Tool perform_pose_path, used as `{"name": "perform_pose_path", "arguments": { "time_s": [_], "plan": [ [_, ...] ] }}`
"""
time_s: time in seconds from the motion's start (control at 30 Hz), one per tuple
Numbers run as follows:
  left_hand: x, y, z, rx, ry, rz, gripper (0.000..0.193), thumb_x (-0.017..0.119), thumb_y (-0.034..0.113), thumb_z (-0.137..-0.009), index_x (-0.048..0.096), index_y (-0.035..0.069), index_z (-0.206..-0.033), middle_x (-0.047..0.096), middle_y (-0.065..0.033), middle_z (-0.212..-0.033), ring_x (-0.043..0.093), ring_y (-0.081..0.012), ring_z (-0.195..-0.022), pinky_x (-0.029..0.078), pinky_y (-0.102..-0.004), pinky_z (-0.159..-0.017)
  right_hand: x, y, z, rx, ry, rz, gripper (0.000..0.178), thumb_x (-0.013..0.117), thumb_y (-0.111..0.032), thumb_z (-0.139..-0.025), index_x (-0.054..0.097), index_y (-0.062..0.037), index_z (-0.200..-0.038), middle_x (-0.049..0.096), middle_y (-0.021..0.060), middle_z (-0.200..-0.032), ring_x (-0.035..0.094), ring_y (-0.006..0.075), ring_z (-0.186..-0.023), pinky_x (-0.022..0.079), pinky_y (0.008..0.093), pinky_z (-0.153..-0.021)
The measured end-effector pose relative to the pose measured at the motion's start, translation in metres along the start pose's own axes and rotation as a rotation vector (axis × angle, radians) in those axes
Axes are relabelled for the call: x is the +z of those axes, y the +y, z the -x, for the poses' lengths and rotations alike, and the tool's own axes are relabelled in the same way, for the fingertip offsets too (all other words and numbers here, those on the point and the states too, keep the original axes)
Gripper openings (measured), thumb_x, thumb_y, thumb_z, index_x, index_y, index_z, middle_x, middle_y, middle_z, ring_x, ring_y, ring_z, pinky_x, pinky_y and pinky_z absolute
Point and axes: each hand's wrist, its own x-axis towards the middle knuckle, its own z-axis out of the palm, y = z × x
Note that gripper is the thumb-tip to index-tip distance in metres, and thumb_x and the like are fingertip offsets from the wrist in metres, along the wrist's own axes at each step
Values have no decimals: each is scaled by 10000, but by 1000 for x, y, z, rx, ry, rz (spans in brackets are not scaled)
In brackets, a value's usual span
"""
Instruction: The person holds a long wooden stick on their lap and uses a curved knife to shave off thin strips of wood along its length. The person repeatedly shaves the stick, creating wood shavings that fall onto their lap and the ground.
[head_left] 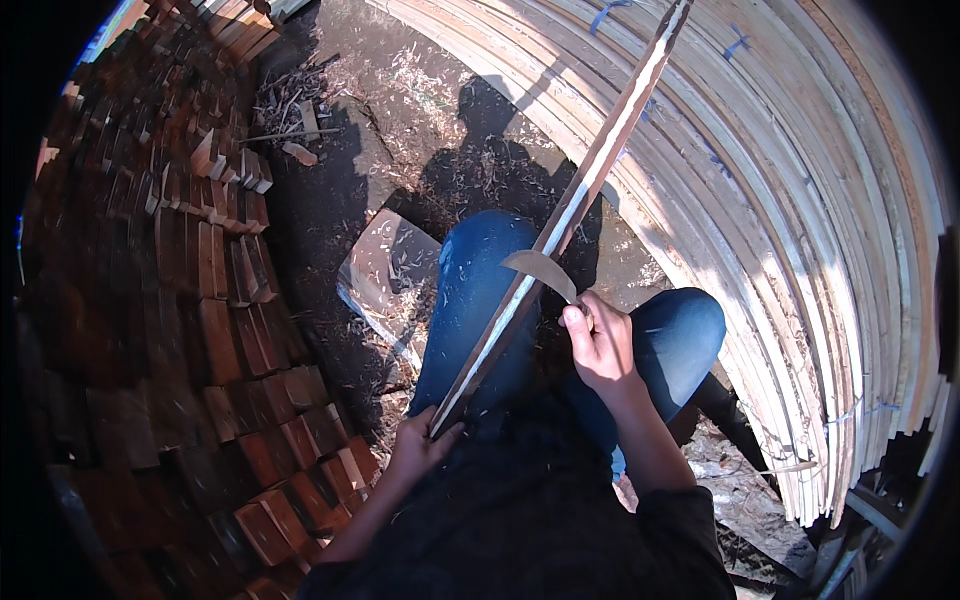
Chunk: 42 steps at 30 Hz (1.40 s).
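A long, narrow wooden strip with dark edges and a pale band along its upper side slants across my lap, from lower left to upper right. My left hand is closed around its near end. In my right hand I grip a short curved blade, like a sickle, by its handle, which the fingers mostly hide. The blade lies across the strip's upper face, over the gap between my knees. Whether its edge bites into the wood cannot be seen.
Stacked reddish-brown wooden blocks rise on the left. Long pale strips, some with blue ties, are piled on the right. A flat squarish slab sprinkled with shavings lies beside my left knee. Wood shavings litter the ground ahead.
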Motion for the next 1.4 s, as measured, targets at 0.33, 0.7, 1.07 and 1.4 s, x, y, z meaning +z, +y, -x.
{"name": "perform_pose_path", "arguments": {
  "time_s": [0.33,0.7,1.07,1.4],
  "plan": [
    [-8,-18,22,-67,-74,102,307,682,286,-875,578,0,-916,527,-132,-591,542,-226,-531,429,-371,-542,-7,-2,13,-121,-52,328,225,732,-199,-835,569,-46,-812,607,121,-657,632,310,-572,484,374,-487],
    [-26,-3,-30,-233,-353,378,254,694,220,-893,647,-5,-1001,628,-21,-663,619,-83,-609,480,-247,-535,-9,-13,4,-153,-86,520,288,731,-302,-830,572,-67,-780,584,82,-598,617,274,-524,467,356,-450],
    [-12,-3,-28,-150,-330,370,374,548,281,-978,584,-35,-1176,592,-64,-675,573,-143,-589,463,-296,-570,-9,-16,-2,-78,-175,582,368,711,-348,-842,526,-71,-686,576,84,-583,615,270,-507,482,361,-459],
    [-12,12,-29,-122,-233,201,383,589,245,-944,589,-54,-1184,671,-198,-816,674,-242,-739,507,-348,-701,-18,-1,-17,-272,-93,815,428,715,-453,-811,535,-89,-676,555,63,-584,610,246,-522,487,345,-468]
  ]
}}
